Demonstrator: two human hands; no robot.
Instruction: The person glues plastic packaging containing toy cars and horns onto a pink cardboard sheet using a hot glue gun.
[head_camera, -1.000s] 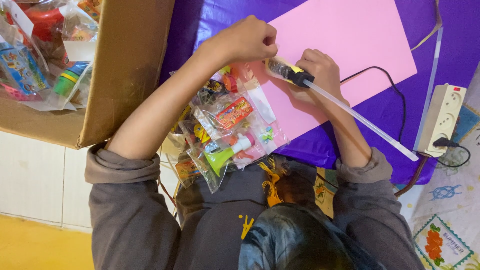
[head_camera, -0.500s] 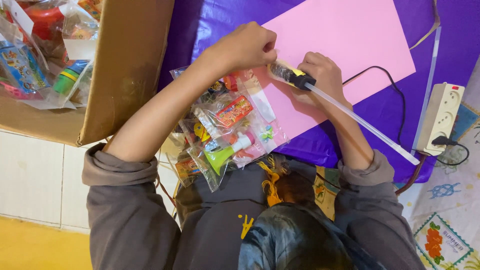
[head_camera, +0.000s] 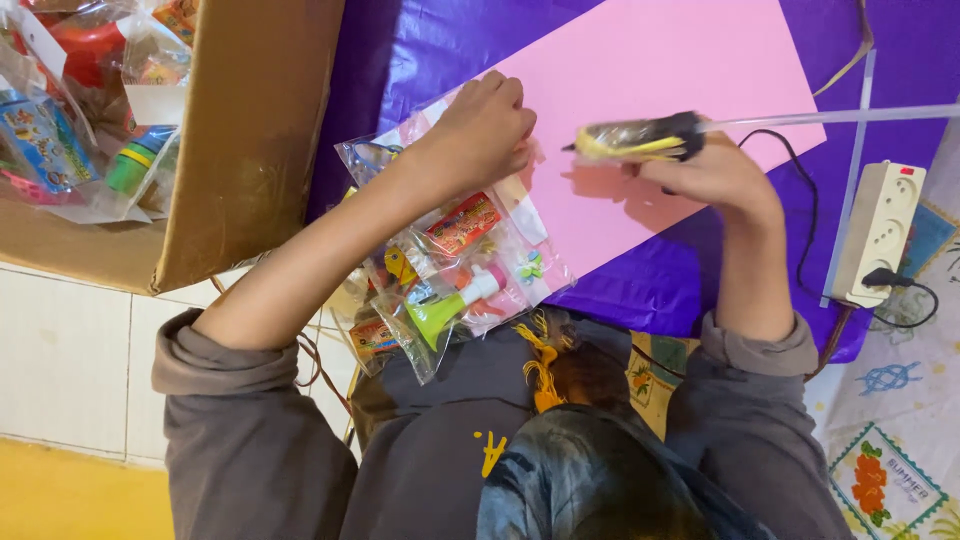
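Two hands: left hand (head_camera: 487, 128) on toy packet (head_camera: 455, 255), right hand (head_camera: 712, 172) gripping glue gun (head_camera: 640, 138).

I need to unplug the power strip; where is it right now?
In the head view, the power strip lies at the far right, on the purple cloth's edge, beyond the right hand.

- A purple cloth (head_camera: 420, 60) covers the work surface.
- A pink paper sheet (head_camera: 650, 60) lies flat on it.
- Clear toy packets (head_camera: 470, 270) overlap the sheet's near edge.
- A white power strip (head_camera: 880, 230) sits at the cloth's right edge.
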